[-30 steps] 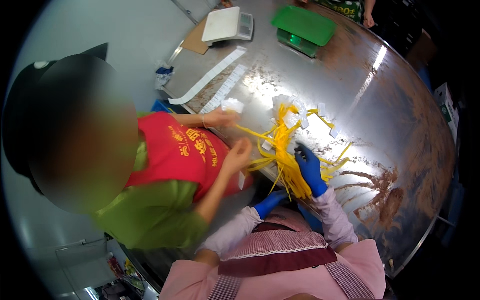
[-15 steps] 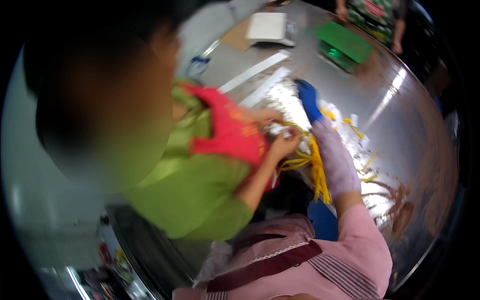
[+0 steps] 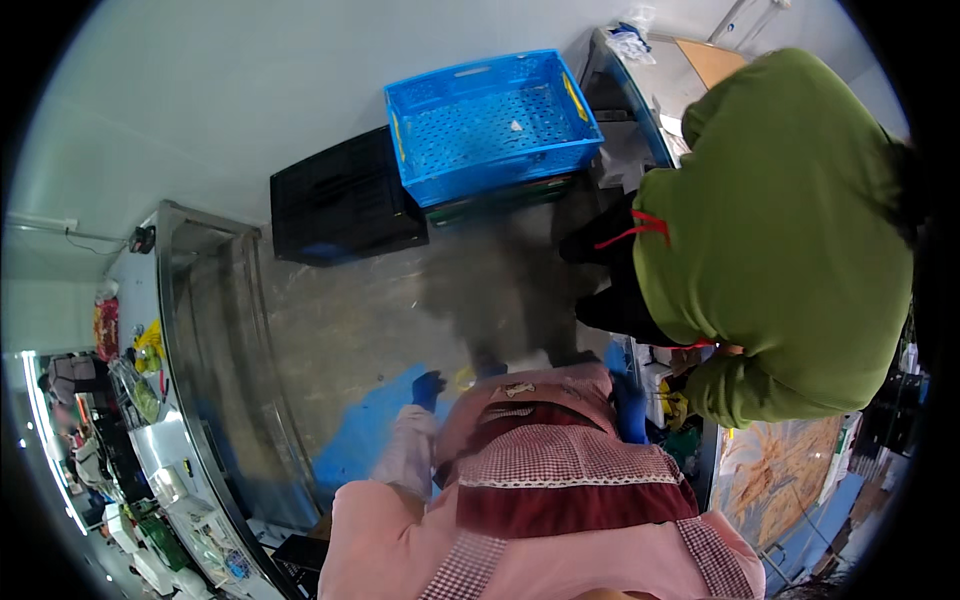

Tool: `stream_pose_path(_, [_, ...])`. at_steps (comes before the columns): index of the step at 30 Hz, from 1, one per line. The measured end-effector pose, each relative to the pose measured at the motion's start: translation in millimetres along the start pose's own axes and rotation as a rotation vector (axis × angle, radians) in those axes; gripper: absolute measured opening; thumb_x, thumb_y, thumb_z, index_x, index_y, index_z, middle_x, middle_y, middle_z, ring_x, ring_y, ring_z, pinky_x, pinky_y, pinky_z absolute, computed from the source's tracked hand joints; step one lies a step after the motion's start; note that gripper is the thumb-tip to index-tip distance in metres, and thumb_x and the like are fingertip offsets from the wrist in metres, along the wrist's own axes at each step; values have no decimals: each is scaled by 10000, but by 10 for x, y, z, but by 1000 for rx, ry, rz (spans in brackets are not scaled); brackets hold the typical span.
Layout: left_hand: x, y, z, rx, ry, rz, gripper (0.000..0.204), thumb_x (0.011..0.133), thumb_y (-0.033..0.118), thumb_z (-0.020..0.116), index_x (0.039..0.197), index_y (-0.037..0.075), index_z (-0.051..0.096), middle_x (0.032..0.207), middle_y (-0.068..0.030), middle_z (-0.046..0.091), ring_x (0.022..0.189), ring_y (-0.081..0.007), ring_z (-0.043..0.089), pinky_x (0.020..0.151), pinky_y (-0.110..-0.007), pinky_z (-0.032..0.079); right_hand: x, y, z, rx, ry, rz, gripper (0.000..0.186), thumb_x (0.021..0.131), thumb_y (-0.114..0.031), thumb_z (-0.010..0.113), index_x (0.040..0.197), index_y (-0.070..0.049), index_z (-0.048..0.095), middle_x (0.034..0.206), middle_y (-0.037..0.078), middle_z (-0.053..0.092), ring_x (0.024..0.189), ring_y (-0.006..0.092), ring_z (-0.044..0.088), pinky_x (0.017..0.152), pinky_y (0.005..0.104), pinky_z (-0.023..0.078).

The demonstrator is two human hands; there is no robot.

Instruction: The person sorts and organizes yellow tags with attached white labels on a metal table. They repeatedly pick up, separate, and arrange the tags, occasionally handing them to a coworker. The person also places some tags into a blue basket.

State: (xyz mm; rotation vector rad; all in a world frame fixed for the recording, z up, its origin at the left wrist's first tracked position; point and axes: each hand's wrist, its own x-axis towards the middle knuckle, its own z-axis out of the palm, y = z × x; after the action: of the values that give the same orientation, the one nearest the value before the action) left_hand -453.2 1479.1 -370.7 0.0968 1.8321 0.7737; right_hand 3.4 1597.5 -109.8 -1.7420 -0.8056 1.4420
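Note:
My left hand (image 3: 428,388), in a dark blue glove, hangs low in front of me, left of my checked apron (image 3: 570,455). A pale lilac sleeve cover (image 3: 405,445) wraps its forearm. Its fingers are small and dark, so their pose is unclear; nothing held can be made out. Below that hand lies a bright blue area (image 3: 350,440) on the floor. My right hand does not show. Close on the right, a person in a green top (image 3: 770,240) bends toward the work table, and their body hides much of it.
Ahead, a blue perforated crate (image 3: 490,165) rests on a darker green one beside a black crate (image 3: 345,200), along the wall. A metal-framed table (image 3: 210,450) with goods runs down the left. The brown-smeared steel table (image 3: 775,465) stands right, beyond the green-clad person.
My view has swung left, from the steel table to the floor and crates. My gloved right hand, earlier over the table, has left the picture. My left hand now shows.

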Motion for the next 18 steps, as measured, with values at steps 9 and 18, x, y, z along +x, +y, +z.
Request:
stream_pose_path(9, [-4, 1524, 1061, 56, -604, 138, 304, 955, 146, 552, 1214, 18, 644, 1042, -110, 709, 871, -181, 667, 772, -309, 539, 1071, -2515, 1281, -107, 108, -490, 333, 980, -58, 503, 1294, -29, 609, 726, -23, 537, 619, 34, 426, 578, 183, 340])
stream_pose_path(18, [388, 3126, 457, -187, -178, 186, 389, 976, 312, 543, 1287, 92, 625, 1088, -121, 715, 928, -203, 683, 831, -303, 506, 2865, -3299, 1458, 280, 234, -597, 321, 976, -100, 517, 1262, -3, 624, 835, 16, 643, 666, 53, 502, 603, 194, 400])
